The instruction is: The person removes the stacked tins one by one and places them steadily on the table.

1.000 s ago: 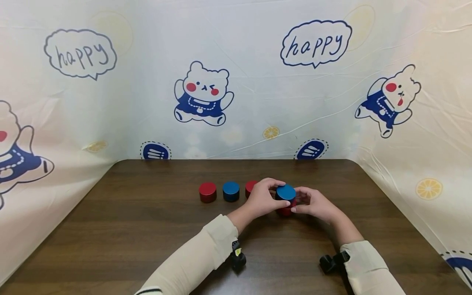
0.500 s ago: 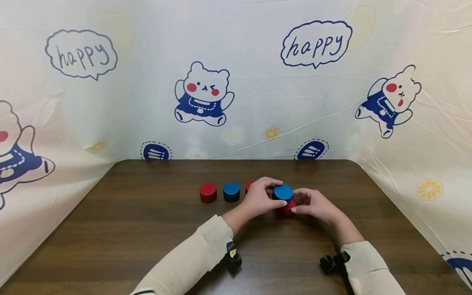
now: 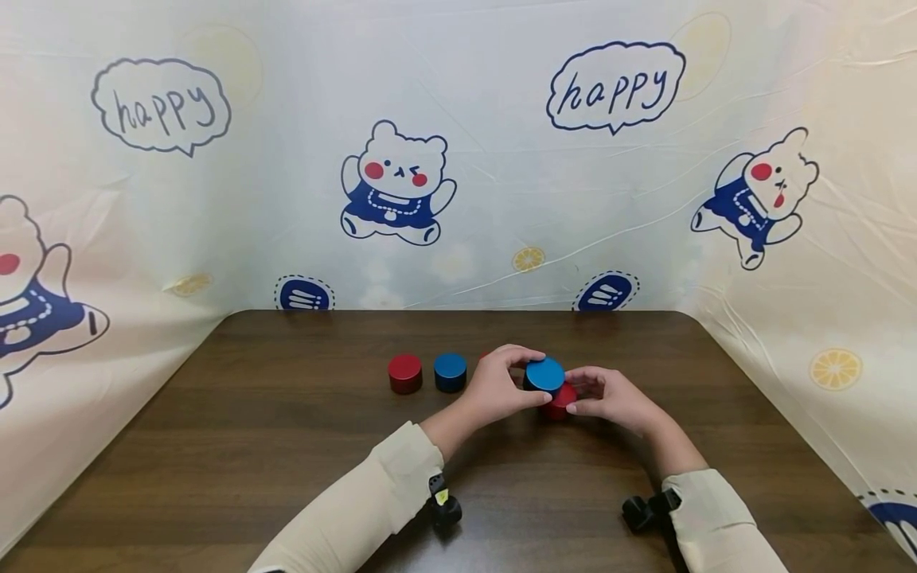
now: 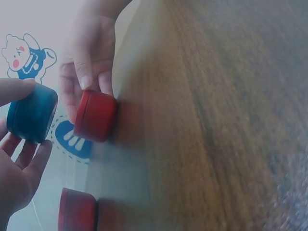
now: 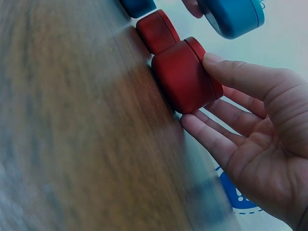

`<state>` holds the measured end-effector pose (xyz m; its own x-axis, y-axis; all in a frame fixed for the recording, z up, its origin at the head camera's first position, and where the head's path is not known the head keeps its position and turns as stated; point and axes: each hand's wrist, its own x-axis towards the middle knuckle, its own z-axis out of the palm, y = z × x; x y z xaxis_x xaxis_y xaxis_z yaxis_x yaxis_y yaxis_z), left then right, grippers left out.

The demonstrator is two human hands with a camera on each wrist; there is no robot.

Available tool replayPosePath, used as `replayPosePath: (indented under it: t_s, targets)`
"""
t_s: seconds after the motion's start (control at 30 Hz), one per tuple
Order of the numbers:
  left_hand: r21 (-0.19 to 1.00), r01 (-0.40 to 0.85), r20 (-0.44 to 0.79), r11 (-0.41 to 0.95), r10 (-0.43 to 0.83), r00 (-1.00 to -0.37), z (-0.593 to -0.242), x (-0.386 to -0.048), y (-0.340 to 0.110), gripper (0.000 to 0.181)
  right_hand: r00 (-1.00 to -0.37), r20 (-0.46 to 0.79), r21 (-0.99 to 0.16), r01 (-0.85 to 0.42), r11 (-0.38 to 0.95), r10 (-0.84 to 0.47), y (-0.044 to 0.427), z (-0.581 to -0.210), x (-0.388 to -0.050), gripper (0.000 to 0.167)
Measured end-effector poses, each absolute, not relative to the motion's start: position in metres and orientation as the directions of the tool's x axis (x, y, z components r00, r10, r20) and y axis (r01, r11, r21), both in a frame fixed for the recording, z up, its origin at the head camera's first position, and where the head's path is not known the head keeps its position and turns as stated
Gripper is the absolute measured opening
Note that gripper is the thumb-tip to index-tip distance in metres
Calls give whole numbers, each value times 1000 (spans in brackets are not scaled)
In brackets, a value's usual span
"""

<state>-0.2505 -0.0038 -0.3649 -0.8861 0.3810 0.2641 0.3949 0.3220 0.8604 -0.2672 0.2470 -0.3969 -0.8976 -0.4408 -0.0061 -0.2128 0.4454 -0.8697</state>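
Observation:
My left hand (image 3: 494,388) holds a small round blue tin (image 3: 545,374) between thumb and fingers. In the right wrist view that blue tin (image 5: 233,17) is in the air, apart from the red round tin (image 5: 185,77). Around this red tin, which stands on the table, lie the thumb and fingers of my right hand (image 5: 269,115). From the head, the blue tin overlaps the red tin's (image 3: 561,404) back left part. The left wrist view shows both the blue tin (image 4: 33,114) and the red tin (image 4: 96,116) with lid seams.
To the left, a red tin (image 3: 405,374) and a blue tin (image 3: 450,372) stand in a row on the brown wooden table (image 3: 286,446). Another red tin (image 5: 156,32) is mostly hidden behind my left hand in the head view. A printed curtain (image 3: 494,95) hangs behind.
My left hand has moved the blue tin off the top of the red tin, to the left. More of the red tin's top shows. My right hand has stayed put around the red tin.

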Motion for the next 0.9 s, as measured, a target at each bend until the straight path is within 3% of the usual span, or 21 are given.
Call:
replayPosePath:
  t_s: [0.9]
  targets:
    - [848,389,266,359,347,-900,-359,-245,-28,54,-890,-8,-889,-202,410,-456,246,-397,-266,53]
